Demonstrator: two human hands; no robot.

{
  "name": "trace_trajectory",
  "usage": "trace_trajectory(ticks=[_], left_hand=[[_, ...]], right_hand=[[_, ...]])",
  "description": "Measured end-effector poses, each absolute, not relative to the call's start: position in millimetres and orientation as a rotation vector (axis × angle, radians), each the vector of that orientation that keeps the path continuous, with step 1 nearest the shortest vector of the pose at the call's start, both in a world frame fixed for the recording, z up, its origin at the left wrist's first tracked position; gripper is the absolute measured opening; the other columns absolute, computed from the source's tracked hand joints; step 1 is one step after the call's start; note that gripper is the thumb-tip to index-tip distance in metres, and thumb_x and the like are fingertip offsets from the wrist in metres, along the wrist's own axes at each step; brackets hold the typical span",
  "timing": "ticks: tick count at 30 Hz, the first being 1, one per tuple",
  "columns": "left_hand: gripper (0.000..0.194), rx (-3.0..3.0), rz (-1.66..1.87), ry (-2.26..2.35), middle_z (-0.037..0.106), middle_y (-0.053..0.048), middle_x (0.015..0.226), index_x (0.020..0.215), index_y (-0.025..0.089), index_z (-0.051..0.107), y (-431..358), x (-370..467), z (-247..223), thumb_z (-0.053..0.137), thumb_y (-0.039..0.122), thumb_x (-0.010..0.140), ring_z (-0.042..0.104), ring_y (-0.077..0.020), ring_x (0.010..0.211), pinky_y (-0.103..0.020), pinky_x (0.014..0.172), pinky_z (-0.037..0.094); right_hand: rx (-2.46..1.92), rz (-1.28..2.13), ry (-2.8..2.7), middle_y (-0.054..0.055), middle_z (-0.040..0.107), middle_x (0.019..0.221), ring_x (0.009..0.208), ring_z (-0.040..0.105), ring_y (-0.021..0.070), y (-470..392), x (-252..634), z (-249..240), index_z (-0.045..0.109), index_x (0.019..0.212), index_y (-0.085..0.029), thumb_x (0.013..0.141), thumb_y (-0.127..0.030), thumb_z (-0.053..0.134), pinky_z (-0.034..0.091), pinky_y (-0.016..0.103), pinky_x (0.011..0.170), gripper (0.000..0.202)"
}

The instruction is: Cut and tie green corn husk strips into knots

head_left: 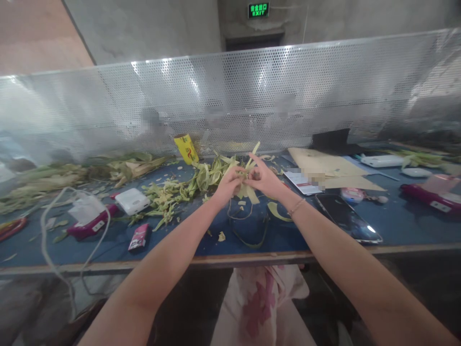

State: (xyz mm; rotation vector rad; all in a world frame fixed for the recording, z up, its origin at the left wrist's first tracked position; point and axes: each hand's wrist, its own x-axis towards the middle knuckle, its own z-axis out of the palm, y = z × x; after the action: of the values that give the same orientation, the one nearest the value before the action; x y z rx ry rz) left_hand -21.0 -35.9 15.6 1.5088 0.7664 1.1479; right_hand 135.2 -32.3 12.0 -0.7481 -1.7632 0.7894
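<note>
My left hand (229,184) and my right hand (264,179) meet over the middle of the blue table. Thumb and fingers are pinched on both, and the right index finger points up and away. Between them is a pale green leaf strip (248,193), its broad end hanging below the fingertips; exactly where each hand grips it is partly hidden. Just behind the left hand lies a heap of curled green leaves (207,177). A loose, thin cord or stem (240,218) loops on the tabletop under the hands.
Left of the hands are small leaf scraps (167,194), a white charger box (132,201), a pink packet (139,237) and a purple power strip (92,222). A yellow packet (186,148) leans near the perforated screen (237,91). A phone (347,218) and brown paper (329,166) lie right.
</note>
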Motion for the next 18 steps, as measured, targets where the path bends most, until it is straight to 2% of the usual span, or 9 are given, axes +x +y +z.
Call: trace_trajectory(ticks=[3, 7, 9, 12, 16, 18], left_hand=[[0.021, 1.488, 1.141, 0.763, 0.028, 0.009, 0.052, 0.094, 0.021, 0.052, -36.2, -21.2, 16.2, 0.055, 0.028, 0.074, 0.018, -0.0028, 0.038, -0.02, 0.041, 0.01], [0.016, 1.535, 1.188, 0.791, 0.026, 0.009, 0.05, 0.091, 0.02, 0.051, -32.7, -20.3, 14.0, 0.052, 0.026, 0.075, 0.018, -0.0034, 0.037, -0.02, 0.041, 0.012], [0.016, 1.59, 1.206, 0.815, 0.034, 0.009, 0.051, 0.089, 0.02, 0.05, -30.5, -20.0, 12.6, 0.051, 0.019, 0.073, 0.022, -0.0034, 0.037, -0.02, 0.041, 0.014], [0.021, 1.721, 1.214, 0.906, 0.049, 0.006, 0.057, 0.089, 0.02, 0.051, -27.0, -20.5, 9.9, 0.049, 0.013, 0.07, 0.031, -0.0046, 0.04, -0.02, 0.043, 0.022], [0.023, 1.921, 1.207, 0.995, 0.057, 0.002, 0.065, 0.092, 0.019, 0.053, -22.6, -21.8, 5.0, 0.049, 0.011, 0.07, 0.052, -0.0104, 0.059, -0.023, 0.058, 0.039], [0.024, 1.955, 1.19, 0.993, 0.058, 0.002, 0.066, 0.093, 0.019, 0.054, -21.5, -21.9, 3.6, 0.049, 0.011, 0.07, 0.055, -0.0124, 0.066, -0.025, 0.064, 0.041]], right_hand=[[-0.806, 0.709, -1.758, -0.002, 0.054, 0.078, 0.066, 0.052, 0.0117, -26.9, 135.6, 9.4, 0.041, 0.133, -0.021, 0.066, -0.026, 0.071, 0.046, 0.026, 0.06, 0.073], [-0.823, 0.694, -1.775, 0.001, 0.058, 0.08, 0.068, 0.056, 0.0133, -22.1, 136.2, 7.8, 0.052, 0.116, -0.02, 0.072, -0.029, 0.065, 0.047, 0.029, 0.062, 0.047], [-0.85, 0.705, -1.774, 0.0, 0.058, 0.074, 0.061, 0.056, 0.0125, -21.3, 137.3, 8.5, 0.056, 0.106, -0.02, 0.076, -0.03, 0.06, 0.047, 0.029, 0.06, 0.032], [-0.912, 0.686, -1.704, -0.001, 0.058, 0.067, 0.053, 0.052, 0.0107, -21.6, 139.0, 11.0, 0.06, 0.089, -0.019, 0.074, -0.032, 0.06, 0.044, 0.028, 0.055, 0.02], [-0.888, 0.793, -1.613, -0.001, 0.058, 0.064, 0.049, 0.047, 0.0085, -23.7, 139.1, 14.4, 0.058, 0.078, -0.017, 0.069, -0.036, 0.065, 0.041, 0.026, 0.051, 0.022], [-0.865, 0.851, -1.618, -0.001, 0.058, 0.066, 0.05, 0.048, 0.0086, -25.1, 138.1, 14.9, 0.057, 0.078, -0.017, 0.067, -0.037, 0.067, 0.042, 0.026, 0.052, 0.024]])
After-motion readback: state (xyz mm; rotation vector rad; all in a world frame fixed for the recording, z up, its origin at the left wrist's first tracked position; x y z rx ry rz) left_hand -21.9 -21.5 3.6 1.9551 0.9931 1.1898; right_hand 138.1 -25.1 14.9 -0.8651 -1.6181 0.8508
